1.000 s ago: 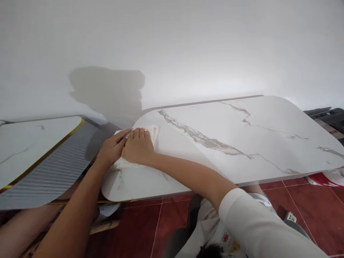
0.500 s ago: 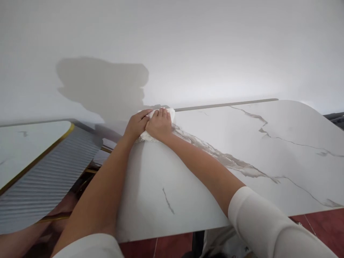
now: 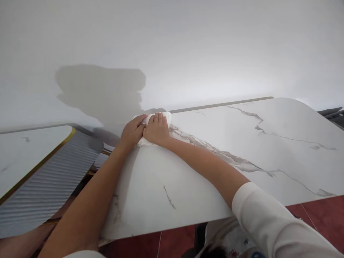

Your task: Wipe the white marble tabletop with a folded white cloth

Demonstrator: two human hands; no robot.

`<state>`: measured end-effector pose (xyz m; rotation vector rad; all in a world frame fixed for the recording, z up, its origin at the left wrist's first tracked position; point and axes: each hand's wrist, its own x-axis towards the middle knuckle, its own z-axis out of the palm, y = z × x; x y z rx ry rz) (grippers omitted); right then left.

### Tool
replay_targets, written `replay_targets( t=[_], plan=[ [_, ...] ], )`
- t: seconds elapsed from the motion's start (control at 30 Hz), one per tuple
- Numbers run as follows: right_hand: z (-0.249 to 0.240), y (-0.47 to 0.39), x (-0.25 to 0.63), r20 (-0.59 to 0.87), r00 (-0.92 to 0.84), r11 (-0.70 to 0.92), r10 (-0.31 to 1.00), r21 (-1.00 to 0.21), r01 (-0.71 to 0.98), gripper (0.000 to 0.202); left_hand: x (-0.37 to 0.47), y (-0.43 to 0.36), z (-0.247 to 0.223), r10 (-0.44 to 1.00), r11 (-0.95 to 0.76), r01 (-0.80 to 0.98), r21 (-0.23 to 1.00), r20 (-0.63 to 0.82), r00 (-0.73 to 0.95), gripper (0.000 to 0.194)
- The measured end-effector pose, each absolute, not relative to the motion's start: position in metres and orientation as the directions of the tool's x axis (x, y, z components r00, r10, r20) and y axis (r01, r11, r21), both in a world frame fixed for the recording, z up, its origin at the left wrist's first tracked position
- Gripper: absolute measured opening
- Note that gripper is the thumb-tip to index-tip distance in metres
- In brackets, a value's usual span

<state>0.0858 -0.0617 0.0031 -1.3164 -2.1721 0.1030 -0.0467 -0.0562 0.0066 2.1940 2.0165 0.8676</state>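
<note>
A crumpled white cloth (image 3: 166,117) lies on the white marble-patterned tabletop (image 3: 204,200), close to its far left corner by the wall. My right hand (image 3: 156,129) presses down on the cloth with its fingers close together and pointing forward. Against its left side, my left hand (image 3: 133,132) grips the cloth's left part, thumb side touching the right hand. Cloth shows beyond the fingertips and under the palms; the rest is covered. Both arms reach out straight over the tabletop.
A pale wall (image 3: 188,43) carries my shadow behind the tabletop. To the left stands a second piece with a marble-look top (image 3: 32,150), gold trim and a ribbed grey side (image 3: 53,179). Red floor tiles (image 3: 174,242) and part of a person's patterned clothing (image 3: 236,243) show below.
Both hands stay on the cloth and appear slightly lower and further left in the picture. The view has shifted a little, and my left forearm uncovers more of the near left corner.
</note>
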Motion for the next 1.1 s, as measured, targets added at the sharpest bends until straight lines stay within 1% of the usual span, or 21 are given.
replay_targets(
  t=[0.1, 0.23, 0.33, 0.43, 0.7, 0.9, 1.1],
  plan=[
    [0.006, -0.089, 0.088, 0.423, -0.377, 0.531, 0.824, -0.344, 0.774, 0.056, -0.045, -0.086, 0.011, 0.95, -0.107, 0.919, 0.379, 0.31, -0.018, 0.063],
    [0.012, -0.131, 0.092, 0.365, -0.436, 0.555, 0.823, -0.345, 0.757, 0.057, -0.044, -0.132, 0.015, 0.959, -0.072, 0.939, 0.335, 0.281, -0.027, 0.062],
    [0.014, -0.163, 0.096, 0.332, -0.47, 0.57, 0.818, -0.358, 0.739, 0.058, -0.042, -0.168, 0.015, 0.956, -0.071, 0.947, 0.313, 0.292, -0.026, 0.061],
    [0.013, -0.194, 0.1, 0.333, -0.496, 0.595, 0.802, -0.372, 0.713, 0.056, -0.039, -0.205, 0.014, 0.95, -0.061, 0.949, 0.309, 0.309, -0.039, 0.061],
    [0.013, -0.255, 0.131, 0.345, -0.605, 0.696, 0.718, -0.332, 0.636, 0.055, -0.012, -0.281, 0.008, 0.939, -0.018, 0.941, 0.339, 0.33, -0.101, 0.064],
    [0.008, -0.268, 0.171, 0.385, -0.613, 0.723, 0.689, -0.317, 0.614, 0.058, 0.028, -0.298, 0.005, 0.933, 0.027, 0.95, 0.311, 0.333, -0.136, 0.06],
    [0.007, -0.243, 0.172, 0.378, -0.569, 0.68, 0.731, -0.334, 0.652, 0.058, 0.039, -0.265, 0.011, 0.937, 0.02, 0.96, 0.279, 0.329, -0.115, 0.056]
  ],
)
